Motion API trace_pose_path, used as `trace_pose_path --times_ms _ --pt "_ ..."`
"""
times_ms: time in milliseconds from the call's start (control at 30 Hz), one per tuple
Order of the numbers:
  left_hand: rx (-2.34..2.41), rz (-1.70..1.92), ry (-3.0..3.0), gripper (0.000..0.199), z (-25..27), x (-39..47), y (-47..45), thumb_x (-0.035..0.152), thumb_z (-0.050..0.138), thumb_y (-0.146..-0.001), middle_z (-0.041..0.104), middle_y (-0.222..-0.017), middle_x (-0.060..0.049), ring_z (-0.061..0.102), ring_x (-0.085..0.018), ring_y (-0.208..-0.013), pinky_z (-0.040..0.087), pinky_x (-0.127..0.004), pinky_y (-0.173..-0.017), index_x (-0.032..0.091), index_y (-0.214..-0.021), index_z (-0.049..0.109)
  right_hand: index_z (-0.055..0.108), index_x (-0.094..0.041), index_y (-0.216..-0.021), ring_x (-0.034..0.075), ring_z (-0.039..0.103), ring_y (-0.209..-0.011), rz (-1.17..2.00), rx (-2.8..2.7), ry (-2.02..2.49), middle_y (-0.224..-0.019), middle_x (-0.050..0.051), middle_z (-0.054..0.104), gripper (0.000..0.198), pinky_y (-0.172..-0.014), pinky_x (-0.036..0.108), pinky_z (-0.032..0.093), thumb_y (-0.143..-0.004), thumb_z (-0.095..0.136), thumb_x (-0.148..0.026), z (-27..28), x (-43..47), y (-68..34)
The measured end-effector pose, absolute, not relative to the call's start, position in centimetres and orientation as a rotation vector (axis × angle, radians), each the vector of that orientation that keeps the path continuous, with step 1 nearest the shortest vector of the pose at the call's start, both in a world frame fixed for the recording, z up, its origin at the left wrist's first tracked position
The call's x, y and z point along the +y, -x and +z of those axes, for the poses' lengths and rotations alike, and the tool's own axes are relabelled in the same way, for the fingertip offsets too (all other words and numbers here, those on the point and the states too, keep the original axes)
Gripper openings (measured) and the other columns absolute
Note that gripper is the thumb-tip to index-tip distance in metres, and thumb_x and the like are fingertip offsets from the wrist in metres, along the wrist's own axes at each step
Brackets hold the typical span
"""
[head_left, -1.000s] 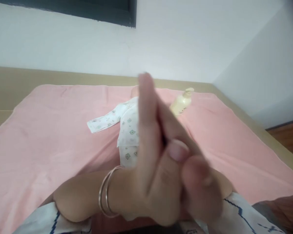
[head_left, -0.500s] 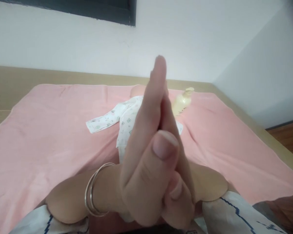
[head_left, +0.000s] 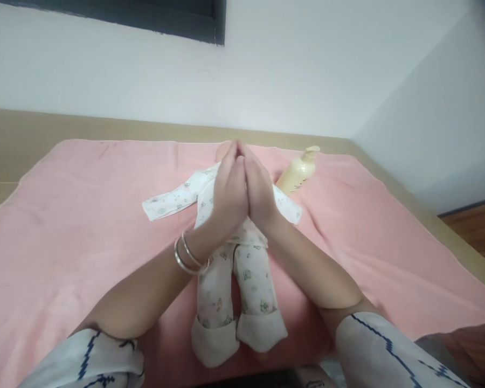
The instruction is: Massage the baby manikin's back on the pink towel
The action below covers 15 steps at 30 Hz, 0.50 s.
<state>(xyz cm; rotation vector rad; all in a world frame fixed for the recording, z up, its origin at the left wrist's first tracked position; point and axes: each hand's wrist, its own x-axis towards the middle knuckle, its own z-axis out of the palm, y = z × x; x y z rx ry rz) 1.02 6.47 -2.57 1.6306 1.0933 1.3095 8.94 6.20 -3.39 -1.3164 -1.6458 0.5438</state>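
Note:
My left hand [head_left: 229, 188] and my right hand [head_left: 261, 188] meet palm to palm, fingers stretched out and fingertips touching. Nothing shows between them. Below them lies a baby-sized figure in a white printed baby suit [head_left: 255, 275], its sleeves spread sideways and its trouser cuffs towards me. A rounded, skin-coloured head [head_left: 223, 150] shows partly behind my fingers; the face and chest are mostly hidden. I cannot tell whether it is a doll. A pale yellow pump bottle [head_left: 297, 171] leans or lies beside the right sleeve, apart from my hands.
A pink blanket [head_left: 105, 215] with soft creases lies under the figure. Its far edge is on a light wooden surface [head_left: 24, 129] against a white wall [head_left: 105, 75]. A dark-framed recess [head_left: 145, 13] is at the upper left. Brown wooden floor [head_left: 477, 231] shows on the right.
My joined hands have moved away from my face, forward and down over the figure. The figure's legs and the whole bottle now show.

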Motion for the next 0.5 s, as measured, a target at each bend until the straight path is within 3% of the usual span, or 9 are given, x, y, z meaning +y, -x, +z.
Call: trace_pose_path --times_ms 33,100,300,500 --pt "1.128 1.278 -1.599 0.038 -3.6 8.2 -1.0 0.019 0.028 -0.103 0.071 -0.124 -0.004 0.065 -0.024 -0.127 0.058 -0.039 -0.106 0.020 -0.118 0.063 0.051 -0.018 -0.147 0.019 0.059 -0.137 0.550 -1.635 1.340 -0.140 0.009 0.066 0.059 -0.114 0.038 0.053 -0.110 0.011 -0.038 -4.6 7.6 -9.1" --pt "1.205 1.242 -1.630 0.032 -6.0 11.5 -0.4 0.014 0.037 -0.094 0.075 -0.111 -0.004 0.069 -0.024 -0.113 0.057 -0.040 -0.104 0.018 -0.101 0.068 0.061 -0.018 -0.136 0.021 0.068 -0.122 0.473 -1.675 1.428 -0.128 0.008 0.073 0.056 -0.107 0.039 0.057 -0.109 0.016 -0.037 -6.9 10.0 -9.6" --pt "1.424 1.211 -1.918 0.034 -11.1 16.1 1.6 0.020 0.042 -0.088 0.077 -0.114 -0.007 0.067 -0.025 -0.112 0.051 -0.040 -0.110 0.020 -0.099 0.074 0.061 -0.008 -0.142 0.022 0.048 -0.148 0.172 -2.011 1.544 -0.153 0.012 0.058 0.055 -0.131 0.037 0.029 -0.098 0.031 -0.018 -10.4 12.7 -10.1" --pt "1.406 1.207 -2.006 0.042 -12.5 16.0 2.4 0.021 0.040 -0.090 0.074 -0.127 -0.011 0.065 -0.025 -0.122 0.048 -0.040 -0.116 0.016 -0.115 0.073 0.055 -0.018 -0.151 0.025 0.033 -0.158 0.242 -2.172 1.530 -0.165 0.007 0.042 0.054 -0.133 0.052 0.021 -0.103 0.034 -0.029 -10.4 13.3 -11.7"
